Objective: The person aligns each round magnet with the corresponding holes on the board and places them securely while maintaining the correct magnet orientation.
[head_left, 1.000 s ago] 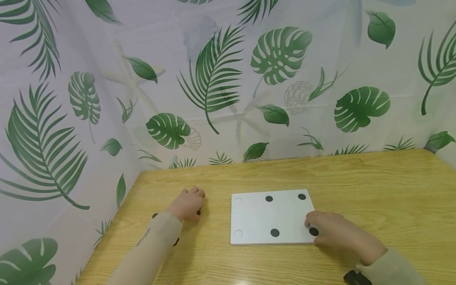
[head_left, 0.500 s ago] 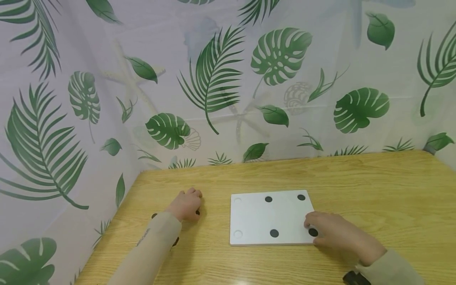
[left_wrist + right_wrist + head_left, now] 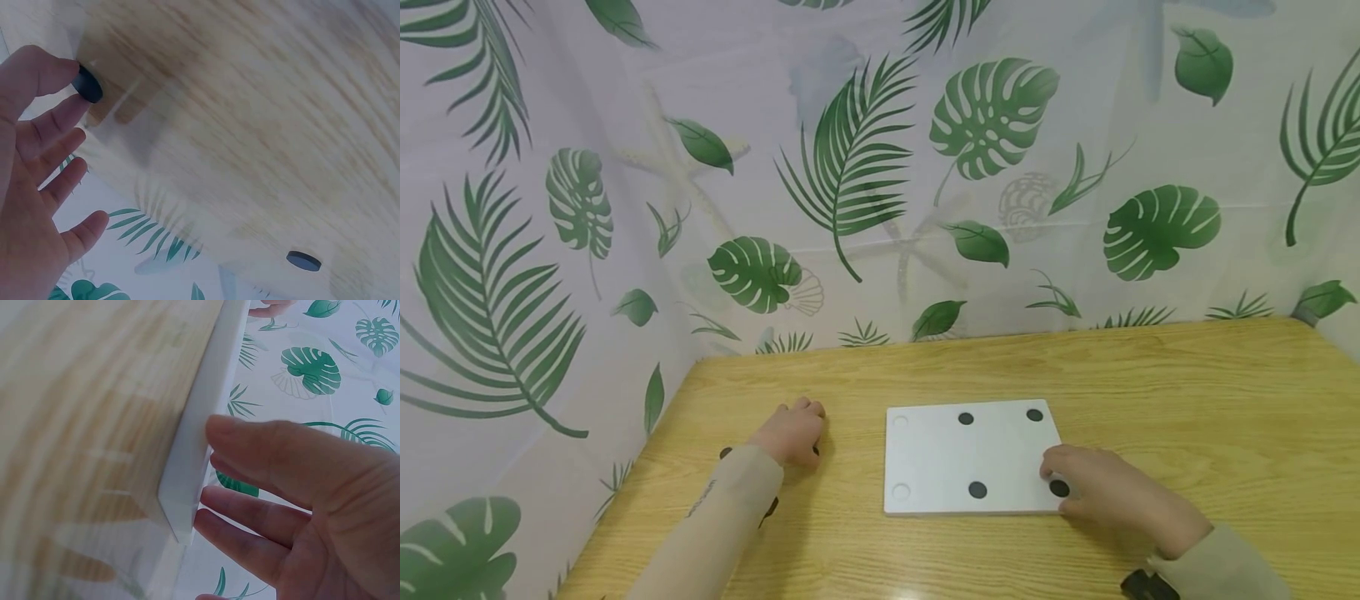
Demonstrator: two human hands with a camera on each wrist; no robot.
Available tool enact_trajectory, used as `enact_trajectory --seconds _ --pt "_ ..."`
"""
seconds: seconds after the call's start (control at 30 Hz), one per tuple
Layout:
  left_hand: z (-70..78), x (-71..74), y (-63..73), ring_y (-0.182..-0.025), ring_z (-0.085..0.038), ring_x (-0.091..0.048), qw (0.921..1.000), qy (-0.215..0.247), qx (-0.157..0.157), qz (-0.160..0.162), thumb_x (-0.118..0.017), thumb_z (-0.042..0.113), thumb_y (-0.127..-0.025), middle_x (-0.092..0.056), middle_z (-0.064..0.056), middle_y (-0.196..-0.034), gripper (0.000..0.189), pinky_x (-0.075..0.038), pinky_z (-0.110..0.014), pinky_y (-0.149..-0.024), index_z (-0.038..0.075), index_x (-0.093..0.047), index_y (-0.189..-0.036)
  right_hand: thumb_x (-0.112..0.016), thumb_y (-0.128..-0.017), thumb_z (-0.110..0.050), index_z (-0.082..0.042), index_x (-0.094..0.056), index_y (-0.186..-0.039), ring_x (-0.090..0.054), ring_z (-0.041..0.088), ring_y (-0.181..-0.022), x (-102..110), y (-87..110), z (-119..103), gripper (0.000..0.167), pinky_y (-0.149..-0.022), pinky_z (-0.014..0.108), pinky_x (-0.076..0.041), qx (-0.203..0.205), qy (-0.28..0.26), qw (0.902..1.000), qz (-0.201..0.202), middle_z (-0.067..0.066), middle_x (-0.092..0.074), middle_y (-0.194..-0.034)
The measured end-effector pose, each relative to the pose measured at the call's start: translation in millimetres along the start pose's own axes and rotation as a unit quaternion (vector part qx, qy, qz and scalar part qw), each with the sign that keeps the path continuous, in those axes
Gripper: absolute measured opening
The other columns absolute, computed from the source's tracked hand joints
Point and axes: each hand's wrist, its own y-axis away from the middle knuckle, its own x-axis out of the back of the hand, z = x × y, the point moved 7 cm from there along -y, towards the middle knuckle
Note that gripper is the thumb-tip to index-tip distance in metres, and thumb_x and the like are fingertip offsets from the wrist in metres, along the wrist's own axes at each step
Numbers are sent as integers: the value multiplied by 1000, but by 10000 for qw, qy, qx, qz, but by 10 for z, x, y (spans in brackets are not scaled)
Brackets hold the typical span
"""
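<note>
My left hand [image 3: 790, 433], on the left of the table, pinches a black disc [image 3: 87, 84] between thumb and forefinger; its other fingers are spread. A white board [image 3: 932, 458] lies flat in the middle. Black discs sit on it at top centre [image 3: 966, 418], top right [image 3: 1034, 415] and bottom centre [image 3: 977, 490]. Along its left side are two bare round recesses [image 3: 900, 422]. My right hand [image 3: 1108, 492] rests at the board's front right corner, thumb and fingertips touching it around another black disc [image 3: 1059, 488], which is out of sight in the right wrist view.
Two more dark discs show beside the left forearm, one [image 3: 726, 452] on its far side and one [image 3: 771, 507] partly covered by the sleeve. The wooden table [image 3: 1187, 400] meets a leaf-patterned cloth [image 3: 880, 167] at the back and left.
Both hands and the board stay nearly where they were. The left hand has drawn back slightly to the left since the first frame, with the disc still pinched.
</note>
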Motion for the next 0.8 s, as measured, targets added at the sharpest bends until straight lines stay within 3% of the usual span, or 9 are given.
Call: enact_trajectory --seconds 0.3,0.53,0.8 --pt "-6 -8 12 -102 -23 -40 10000 -58 14 2 -64 15 -70 -49 -4 -114 19 -34 -48 -81 15 -51 -56 -75 -65 -10 -10 -60 -86 -50 10 -73 8 1 -7 27 -67 33 -44 9 -8 10000 -2 -3 -56 -87" --pt "-9 -31 18 -110 -25 -38 9998 -23 112 -140 -64 15 -72 -47 -5 -120 20 -30 -51 -90 15 -51 -56 -76 -64 -10 -9 -60 -86 -52 13 -75 6 2 -4 27 -69 35 -45 66 18 10000 52 -2 -57 -88" --pt "46 12 36 -110 -24 -39 9999 -67 -88 -3 -66 17 -73 -48 -5 -119 24 -34 -46 -86 15 -50 -54 -76 -64 -11 -9 -60 -86 -52 12 -75 16 1 -15 28 -69 35 -45 207 174 9995 138 -2 -57 -88"
